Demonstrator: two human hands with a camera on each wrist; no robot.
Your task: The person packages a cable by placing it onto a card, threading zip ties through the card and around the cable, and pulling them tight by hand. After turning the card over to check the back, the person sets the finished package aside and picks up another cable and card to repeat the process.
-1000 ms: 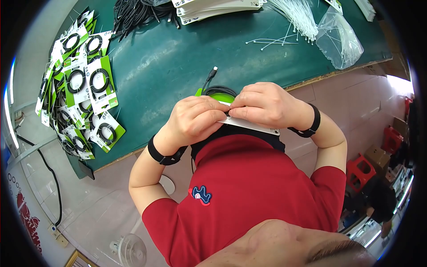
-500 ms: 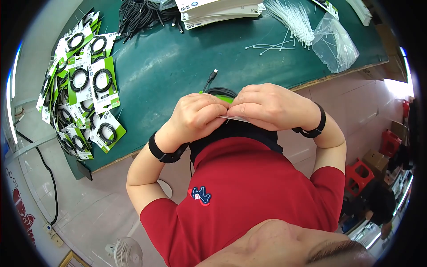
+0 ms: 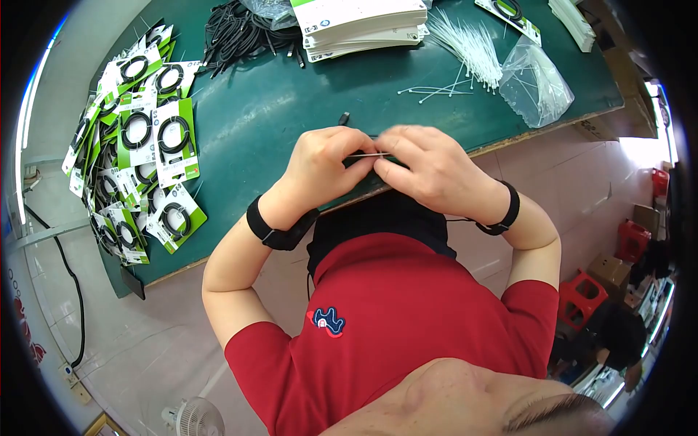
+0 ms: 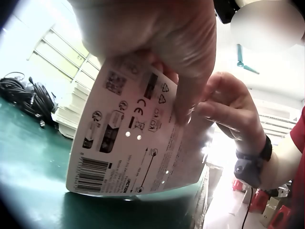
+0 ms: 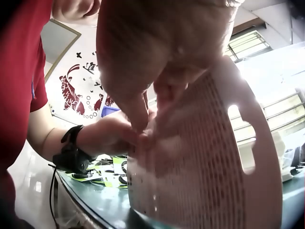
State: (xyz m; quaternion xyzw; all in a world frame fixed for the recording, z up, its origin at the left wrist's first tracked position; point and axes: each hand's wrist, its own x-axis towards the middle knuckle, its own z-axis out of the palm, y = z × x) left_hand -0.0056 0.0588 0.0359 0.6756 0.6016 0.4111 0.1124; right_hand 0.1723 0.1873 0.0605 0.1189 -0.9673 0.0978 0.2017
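Work in hand: fitting a coiled black cable to a printed backing card (image 4: 138,143).

Status, judged from how things lie:
- Done: a spread of finished carded cables (image 3: 149,138) lies at the left end of the green table (image 3: 291,94), each card carrying a black coil.
- Left: a bundle of loose black cables (image 3: 233,33) and a stack of blank cards (image 3: 360,22) sit at the far edge. Loose white cable ties (image 3: 465,47) and a clear plastic bag (image 3: 534,76) lie to the right. The stock suggests many units remain.
- Current unit: appears mid-assembly. Whether a tie is already threaded cannot be told.

Location of the card: held upright at the near table edge, lower edge resting on or just above the surface, directly in front of the person's red shirt (image 3: 407,327). A cable plug (image 3: 343,118) pokes out just beyond the hands. The left wrist view shows the card's printed back with barcode and small punched holes; the right wrist view shows its hang slot.

Hand pose:
- Left hand (image 3: 320,163): fingers curled, pinching the card's upper edge, thumb side toward the right hand.
- Right hand (image 3: 422,167): fingers curled, pinching the same edge just beside the left, fingertips meeting.
- Both wrists carry black straps; elbows are bent outward, forearms converging at the card.
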